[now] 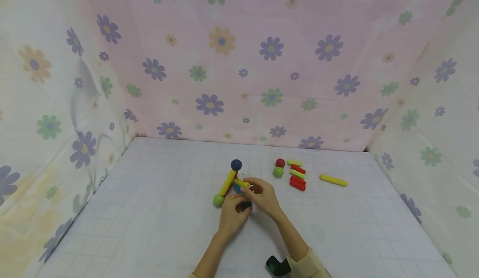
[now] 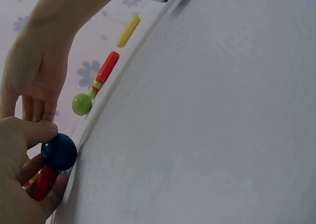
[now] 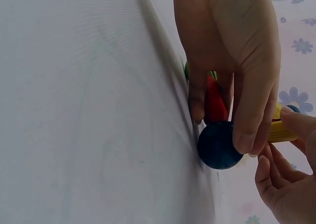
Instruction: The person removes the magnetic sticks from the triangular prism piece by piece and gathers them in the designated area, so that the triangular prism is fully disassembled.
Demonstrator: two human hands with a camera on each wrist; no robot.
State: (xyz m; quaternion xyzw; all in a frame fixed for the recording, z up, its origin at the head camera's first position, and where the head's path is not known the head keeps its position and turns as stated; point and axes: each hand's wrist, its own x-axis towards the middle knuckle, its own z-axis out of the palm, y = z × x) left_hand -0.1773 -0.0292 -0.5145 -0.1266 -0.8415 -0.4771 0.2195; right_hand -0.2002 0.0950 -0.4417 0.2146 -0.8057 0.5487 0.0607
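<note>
On the table lies a joined ball-and-rod figure: a blue ball (image 1: 236,164) at its far end, a yellow rod (image 1: 227,183) and a green ball (image 1: 218,200). My left hand (image 1: 233,217) grips a dark blue ball (image 2: 59,152) at the near corner, with a red rod (image 3: 215,103) against it. Above that, my right hand (image 1: 265,197) pinches a short yellow rod (image 1: 242,183) between thumb and fingertips. A teal piece (image 1: 238,188) shows beside it, partly hidden by the hands. Whether the pinched rod touches the far ball, I cannot tell.
Right of the figure are a red ball (image 1: 280,162), a green ball (image 1: 278,172), and several short red rods (image 1: 297,183) and yellow-green rods (image 1: 297,173). Farther right lies a longer yellow rod (image 1: 333,180). Flowered cloth (image 1: 239,62) walls the table's back and sides.
</note>
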